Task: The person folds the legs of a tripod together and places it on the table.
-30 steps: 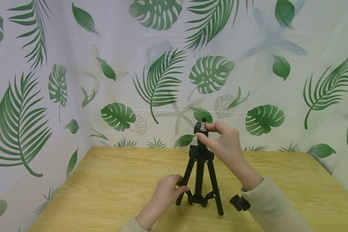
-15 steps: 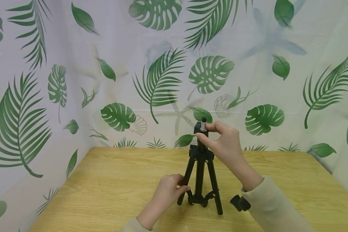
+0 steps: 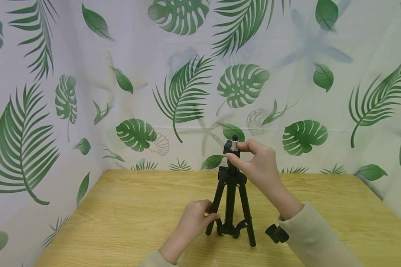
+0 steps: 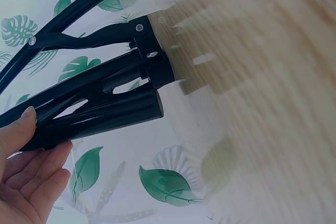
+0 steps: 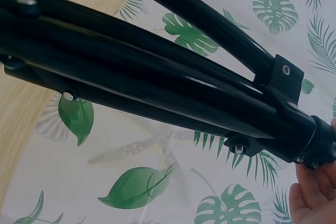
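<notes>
One left hand curls fingers around a black tubular tripod's leg; the right hand pinches its top.

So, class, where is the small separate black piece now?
In the head view, the small black piece lies on the wooden table, lower right of centre, between the tripod and the right sleeve.
</notes>
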A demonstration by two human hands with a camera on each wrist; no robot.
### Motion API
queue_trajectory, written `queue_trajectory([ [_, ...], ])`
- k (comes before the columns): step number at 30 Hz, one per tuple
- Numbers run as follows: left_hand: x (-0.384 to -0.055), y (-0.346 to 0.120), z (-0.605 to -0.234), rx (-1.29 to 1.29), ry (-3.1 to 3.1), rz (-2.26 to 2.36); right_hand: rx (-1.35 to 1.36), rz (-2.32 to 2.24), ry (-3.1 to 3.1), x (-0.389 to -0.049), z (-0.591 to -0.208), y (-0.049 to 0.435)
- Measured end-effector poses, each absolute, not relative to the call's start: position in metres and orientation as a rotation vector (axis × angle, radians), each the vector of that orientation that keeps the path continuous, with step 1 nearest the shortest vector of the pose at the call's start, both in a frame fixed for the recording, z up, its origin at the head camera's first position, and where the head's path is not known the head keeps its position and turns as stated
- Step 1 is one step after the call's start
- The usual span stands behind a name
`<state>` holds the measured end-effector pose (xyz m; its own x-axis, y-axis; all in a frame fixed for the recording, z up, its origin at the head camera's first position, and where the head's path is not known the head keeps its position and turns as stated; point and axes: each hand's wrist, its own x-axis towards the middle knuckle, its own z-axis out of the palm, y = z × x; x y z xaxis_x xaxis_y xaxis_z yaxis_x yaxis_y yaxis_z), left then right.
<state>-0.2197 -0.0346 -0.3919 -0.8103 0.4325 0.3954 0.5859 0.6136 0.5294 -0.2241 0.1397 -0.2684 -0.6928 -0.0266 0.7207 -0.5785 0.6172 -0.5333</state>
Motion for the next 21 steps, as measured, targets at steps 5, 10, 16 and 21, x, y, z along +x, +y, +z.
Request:
queue_trajectory([
  [5, -0.2202, -0.0336, -0.3921, -0.841, -2.615, -0.987, 0.469, 1.03, -2.154, -0.2239, -0.2683, 0.1397],
  [10, -0.2214, -0.0326, -0.3921, -0.843, -2.616, -0.986, 0.466, 1.033, -2.154, -0.2235, -0.2678, 0.1394],
  [16, -0.2224, -0.0315, -0.3922, -0.839, -2.623, -0.982, 0.467, 1.032, -2.153, -0.2234, -0.2676, 0.1389],
  [21, -0.2222, -0.03, -0.3915, -0.832, -2.627, -0.974, 0.464, 1.036, -2.157, -0.2233, -0.2679, 0.1389],
])
